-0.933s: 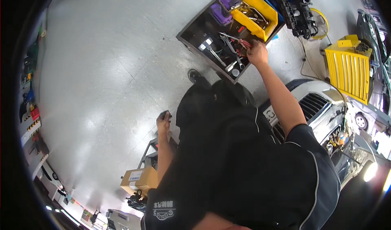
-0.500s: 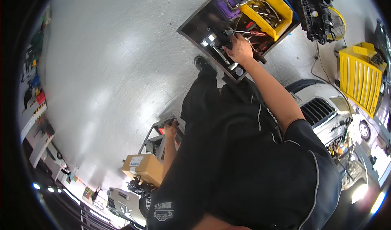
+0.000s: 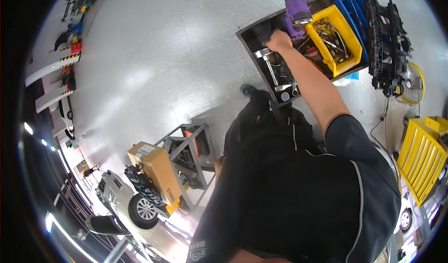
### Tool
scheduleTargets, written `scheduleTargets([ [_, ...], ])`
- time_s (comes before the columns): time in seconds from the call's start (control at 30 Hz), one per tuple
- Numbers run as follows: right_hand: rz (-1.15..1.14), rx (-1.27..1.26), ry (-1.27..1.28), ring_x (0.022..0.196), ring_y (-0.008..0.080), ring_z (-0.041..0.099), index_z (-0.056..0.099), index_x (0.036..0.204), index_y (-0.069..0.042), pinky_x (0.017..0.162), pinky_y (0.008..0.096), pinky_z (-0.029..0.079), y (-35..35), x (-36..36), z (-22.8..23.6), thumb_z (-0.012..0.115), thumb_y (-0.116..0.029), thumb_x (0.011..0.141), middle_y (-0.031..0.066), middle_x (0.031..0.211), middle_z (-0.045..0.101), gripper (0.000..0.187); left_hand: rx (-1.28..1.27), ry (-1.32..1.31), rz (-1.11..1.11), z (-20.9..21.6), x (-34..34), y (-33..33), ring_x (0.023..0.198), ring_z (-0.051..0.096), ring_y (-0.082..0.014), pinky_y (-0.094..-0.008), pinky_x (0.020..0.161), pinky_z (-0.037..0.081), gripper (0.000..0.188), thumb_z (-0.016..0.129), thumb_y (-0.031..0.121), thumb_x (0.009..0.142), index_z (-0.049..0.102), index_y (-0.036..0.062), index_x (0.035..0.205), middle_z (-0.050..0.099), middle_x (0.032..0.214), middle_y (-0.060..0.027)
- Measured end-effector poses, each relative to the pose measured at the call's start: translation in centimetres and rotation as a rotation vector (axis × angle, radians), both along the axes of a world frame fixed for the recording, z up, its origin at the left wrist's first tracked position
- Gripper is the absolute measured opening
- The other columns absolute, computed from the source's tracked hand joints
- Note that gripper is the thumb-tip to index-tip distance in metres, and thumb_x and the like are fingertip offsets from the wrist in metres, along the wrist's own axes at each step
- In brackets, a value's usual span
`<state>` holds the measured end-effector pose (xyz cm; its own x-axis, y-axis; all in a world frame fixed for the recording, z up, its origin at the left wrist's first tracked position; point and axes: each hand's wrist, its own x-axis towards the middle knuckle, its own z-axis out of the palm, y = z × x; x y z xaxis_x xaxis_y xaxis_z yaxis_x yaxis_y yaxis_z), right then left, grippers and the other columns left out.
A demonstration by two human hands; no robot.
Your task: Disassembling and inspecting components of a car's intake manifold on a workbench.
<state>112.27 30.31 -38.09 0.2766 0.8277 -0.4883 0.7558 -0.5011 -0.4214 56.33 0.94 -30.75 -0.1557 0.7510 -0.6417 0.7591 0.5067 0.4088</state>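
Observation:
My right hand (image 3: 280,41) reaches into the black tool tray (image 3: 255,26) at the upper right. Its fingers look curled downward into the dark left corner, and whatever they may hold is hidden. Just below the hand lies a long-handled ratchet wrench (image 3: 270,68), with a combination wrench (image 3: 294,86) near the tray's front corner. A purple cordless drill (image 3: 297,9) stands right beside the hand. To its right, a yellow bin (image 3: 355,58) holds several sockets and metal bits. Of my left hand (image 3: 220,161) only a sliver shows beside my dark clothes; its fingers cannot be made out.
A blue bin (image 3: 347,4) and a black engine part (image 3: 388,44) are at the tray's right. At lower left, a grey metal cart (image 3: 189,144) carries a cardboard box (image 3: 158,172). A yellow drawer cabinet (image 3: 422,155) stands far right; a silver car (image 3: 123,200) is at lower left.
My right hand has moved from the tools in the middle of the tray to its far left corner, fingers now curled. The view has shifted, and my left hand is now mostly hidden.

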Motion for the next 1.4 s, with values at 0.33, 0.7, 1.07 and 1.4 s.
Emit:
scheduleTargets([
  [0.33, -0.333, -0.092, 0.525, 0.083, 0.0215, 0.064, 0.069, 0.109, 0.0, 0.065, 0.0344, 0.05, -3.0, 3.2, 4.4, 0.077, -0.042, 0.077, 0.0144, 0.105, 0.07, 0.053, 0.079, 0.052, 0.087, -10.7, -4.1, -9.8, 0.085, 0.07, -0.0219, -0.0342, 0.074, 0.054, 0.032, 0.062, 0.023, 0.089, 0.07, 0.0024, 0.112, 0.074, 0.093, -0.0163],
  [0.7, 0.037, 0.194, 2.156, 0.088, 0.0232, 0.067, 0.052, 0.128, 0.001, 0.071, 0.0343, 0.056, -8.1, -25.6, 17.9, 0.078, -0.021, 0.076, 0.0181, 0.115, 0.064, 0.063, 0.928, -0.619, 0.086, 14.0, 2.6, 6.0, 0.122, 0.056, -0.0272, -0.0374, 0.086, 0.051, 0.077, 0.062, 0.043, 0.095, 0.032, -0.0027, 0.149, 0.055, 0.136, -0.0182],
  [1.07, 0.296, -0.087, 1.472, 0.08, 0.0228, 0.07, 0.054, 0.126, 0.007, 0.069, 0.0295, 0.055, -13.1, -53.0, 25.8, 0.066, -0.025, 0.09, 0.0211, 0.107, 0.068, 0.049, 1.295, 0.087, 0.366, 20.5, -13.8, -2.7, 0.086, 0.072, -0.0292, -0.0338, 0.071, 0.058, 0.027, 0.074, -0.005, 0.077, 0.069, 0.0023, 0.103, 0.071, 0.098, -0.0161],
  [1.4, 1.094, 0.799, 0.736, 0.051, 0.0168, 0.058, 0.062, 0.087, 0.0, 0.051, 0.0297, 0.045, -11.0, -69.8, 28.3, 0.07, -0.014, 0.083, 0.0086, 0.066, 0.06, 0.016, 1.353, 0.403, 0.488, 20.4, -23.6, -5.3, 0.082, 0.072, -0.0287, -0.0348, 0.068, 0.058, 0.035, 0.071, 0.0, 0.072, 0.068, 0.0023, 0.107, 0.072, 0.099, -0.0144],
])
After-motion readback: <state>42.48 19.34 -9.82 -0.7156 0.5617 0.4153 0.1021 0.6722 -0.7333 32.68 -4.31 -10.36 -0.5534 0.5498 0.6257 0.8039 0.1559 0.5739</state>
